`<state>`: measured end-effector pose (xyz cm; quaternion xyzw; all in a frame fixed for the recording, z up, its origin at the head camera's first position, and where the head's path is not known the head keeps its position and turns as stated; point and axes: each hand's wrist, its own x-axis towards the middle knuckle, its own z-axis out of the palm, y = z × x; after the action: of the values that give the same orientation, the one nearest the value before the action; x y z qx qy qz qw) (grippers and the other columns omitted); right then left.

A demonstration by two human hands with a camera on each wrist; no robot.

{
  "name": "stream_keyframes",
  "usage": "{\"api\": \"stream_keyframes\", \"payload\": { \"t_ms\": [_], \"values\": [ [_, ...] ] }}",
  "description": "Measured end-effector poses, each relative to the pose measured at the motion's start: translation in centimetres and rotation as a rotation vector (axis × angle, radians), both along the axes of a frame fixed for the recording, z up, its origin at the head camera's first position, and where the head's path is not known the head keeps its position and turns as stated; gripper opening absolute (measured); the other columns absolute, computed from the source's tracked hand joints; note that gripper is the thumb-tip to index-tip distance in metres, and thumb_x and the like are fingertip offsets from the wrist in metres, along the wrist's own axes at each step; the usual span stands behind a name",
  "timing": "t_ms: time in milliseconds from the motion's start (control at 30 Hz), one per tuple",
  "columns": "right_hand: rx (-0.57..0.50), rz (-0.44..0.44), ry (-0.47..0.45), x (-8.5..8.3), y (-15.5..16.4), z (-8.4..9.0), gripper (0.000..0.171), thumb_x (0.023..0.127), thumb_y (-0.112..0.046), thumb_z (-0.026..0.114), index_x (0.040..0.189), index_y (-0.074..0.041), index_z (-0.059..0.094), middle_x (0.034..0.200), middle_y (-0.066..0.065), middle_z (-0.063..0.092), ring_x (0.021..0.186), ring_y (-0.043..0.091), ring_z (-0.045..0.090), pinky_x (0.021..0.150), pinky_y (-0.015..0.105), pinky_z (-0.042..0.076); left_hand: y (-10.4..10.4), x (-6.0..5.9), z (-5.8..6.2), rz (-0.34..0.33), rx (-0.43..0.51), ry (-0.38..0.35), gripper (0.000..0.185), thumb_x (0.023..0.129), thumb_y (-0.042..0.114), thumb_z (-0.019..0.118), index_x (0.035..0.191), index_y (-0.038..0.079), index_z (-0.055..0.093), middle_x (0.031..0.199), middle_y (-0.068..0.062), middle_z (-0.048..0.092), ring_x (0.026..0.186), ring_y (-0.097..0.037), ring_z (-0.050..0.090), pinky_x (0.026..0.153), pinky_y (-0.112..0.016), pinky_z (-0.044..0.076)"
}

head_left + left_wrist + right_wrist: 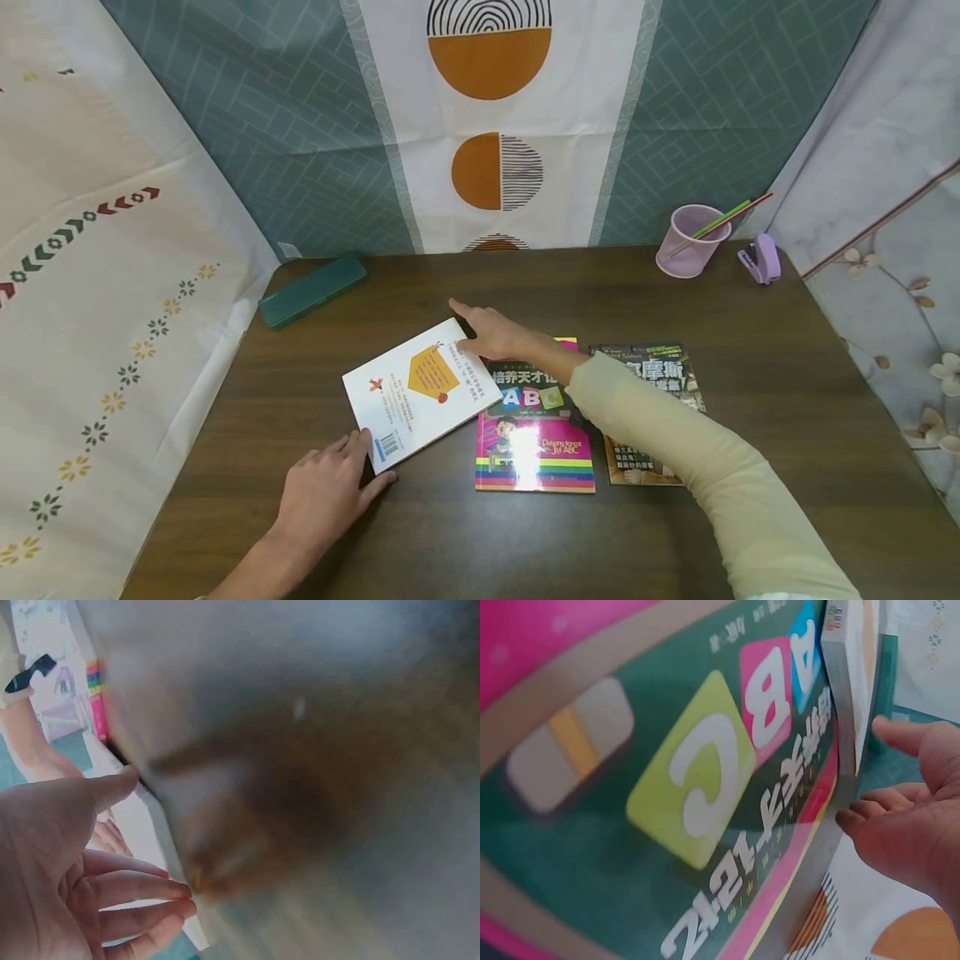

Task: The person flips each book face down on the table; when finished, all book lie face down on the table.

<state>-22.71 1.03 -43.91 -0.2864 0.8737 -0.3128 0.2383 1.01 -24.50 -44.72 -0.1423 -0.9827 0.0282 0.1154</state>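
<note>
Resting both open hands on the white paperback book point(420, 392), left hand point(326, 492) at its near corner, right hand point(495, 333) at its far corner, fingers straight, mid-bench.

Left hand point(326, 492) flat, fingers straight; right hand point(497, 333) forefinger extended.

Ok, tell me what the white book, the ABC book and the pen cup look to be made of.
White book: paper with a matte card cover, going by its thin flat edge and lack of glare. ABC book: paper with a glossy, probably laminated cover, given the bright reflection on it. Pen cup: likely painted wire mesh or perforated plastic; fine holes show, but the material cannot be told apart.
</note>
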Motion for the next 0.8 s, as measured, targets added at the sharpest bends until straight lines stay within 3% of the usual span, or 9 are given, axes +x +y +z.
{"api": "stream_keyframes", "payload": {
  "t_ms": [67, 133, 233, 333, 400, 467, 533, 633, 800],
  "values": [
    [-0.009, -0.008, 0.014, 0.0, 0.4, 0.1, 0.093, 0.103, -0.026, 0.073, 0.172, -0.012, 0.011, 0.175, 0.010, 0.025, 0.151, 0.026, 0.043, 0.122, 0.039, 0.037, 0.1, -0.3, 0.6, 0.043, 0.010, -0.065, 0.074, 0.078, 0.059, 0.090, 0.117, -0.001, 0.069, 0.109, -0.020, 0.078, 0.068, -0.035, 0.071, 0.050, -0.043, 0.053],
    [-0.019, -0.010, 0.021, -0.1, 0.8, 0.2, 0.100, 0.099, -0.033, 0.077, 0.172, -0.013, 0.011, 0.176, 0.008, 0.024, 0.159, 0.027, 0.028, 0.126, 0.046, 0.031, 0.0, -0.7, 1.3, 0.083, 0.048, -0.131, 0.075, 0.078, 0.061, 0.089, 0.116, 0.001, 0.067, 0.111, -0.019, 0.077, 0.058, -0.030, 0.063, 0.044, -0.040, 0.048],
    [-0.029, 0.008, 0.021, 0.0, 1.6, 0.3, 0.109, 0.094, -0.041, 0.082, 0.172, -0.015, 0.011, 0.176, 0.007, 0.023, 0.160, 0.027, 0.026, 0.125, 0.048, 0.032, -0.4, -1.5, 2.4, 0.113, 0.128, -0.228, 0.080, 0.080, 0.060, 0.089, 0.125, -0.001, 0.063, 0.121, -0.026, 0.073, 0.063, -0.034, 0.066, 0.046, -0.043, 0.050],
    [-0.034, 0.047, 0.015, 0.4, 2.5, 0.5, 0.116, 0.090, -0.044, 0.085, 0.172, -0.015, 0.009, 0.177, 0.007, 0.021, 0.160, 0.027, 0.026, 0.123, 0.049, 0.035, -1.1, -2.4, 3.4, 0.109, 0.185, -0.327, 0.094, 0.083, 0.057, 0.087, 0.145, -0.005, 0.053, 0.145, -0.033, 0.058, 0.103, -0.049, 0.072, 0.066, -0.057, 0.060],
    [-0.045, 0.076, 0.010, 0.8, 3.1, 0.7, 0.120, 0.087, -0.044, 0.088, 0.172, -0.015, 0.008, 0.177, 0.008, 0.021, 0.160, 0.028, 0.026, 0.123, 0.050, 0.036, -1.7, -3.3, 3.9, 0.083, 0.224, -0.400, 0.106, 0.085, 0.056, 0.085, 0.157, -0.007, 0.041, 0.158, -0.034, 0.043, 0.134, -0.052, 0.056, 0.088, -0.065, 0.057],
    [-0.055, 0.101, 0.004, 1.2, 3.6, 0.9, 0.124, 0.085, -0.043, 0.090, 0.172, -0.015, 0.007, 0.177, 0.008, 0.020, 0.161, 0.029, 0.024, 0.123, 0.050, 0.035, -2.5, -4.2, 4.2, 0.057, 0.293, -0.486, 0.114, 0.087, 0.054, 0.085, 0.164, -0.007, 0.026, 0.168, -0.031, 0.028, 0.152, -0.049, 0.035, 0.104, -0.067, 0.048],
    [-0.072, 0.120, -0.013, 1.6, 4.1, 1.1, 0.127, 0.083, -0.041, 0.093, 0.172, -0.015, 0.007, 0.177, 0.008, 0.018, 0.161, 0.029, 0.022, 0.123, 0.051, 0.036, -3.4, -5.3, 4.2, 0.034, 0.372, -0.572, 0.122, 0.088, 0.053, 0.085, 0.168, -0.004, 0.013, 0.173, -0.028, 0.014, 0.158, -0.048, 0.018, 0.113, -0.067, 0.041],
    [-0.080, 0.142, -0.015, 2.4, 4.5, 1.1, 0.130, 0.080, -0.039, 0.095, 0.172, -0.014, 0.007, 0.177, 0.008, 0.018, 0.161, 0.030, 0.023, 0.122, 0.051, 0.036, -4.6, -6.9, 4.0, 0.023, 0.459, -0.655, 0.129, 0.087, 0.052, 0.086, 0.169, 0.002, -0.001, 0.176, -0.024, 0.002, 0.161, -0.046, 0.008, 0.116, -0.066, 0.036],
    [-0.132, 0.153, -0.043, 4.1, 5.0, 0.9, 0.127, 0.080, -0.032, 0.096, 0.172, -0.011, 0.010, 0.174, 0.012, 0.028, 0.158, 0.031, 0.030, 0.118, 0.049, 0.043, -6.3, -9.1, 3.3, -0.038, 0.486, -0.656, 0.133, 0.083, 0.046, 0.091, 0.171, 0.011, -0.002, 0.177, -0.019, -0.001, 0.162, -0.043, 0.004, 0.119, -0.067, 0.032]
  ]
}}
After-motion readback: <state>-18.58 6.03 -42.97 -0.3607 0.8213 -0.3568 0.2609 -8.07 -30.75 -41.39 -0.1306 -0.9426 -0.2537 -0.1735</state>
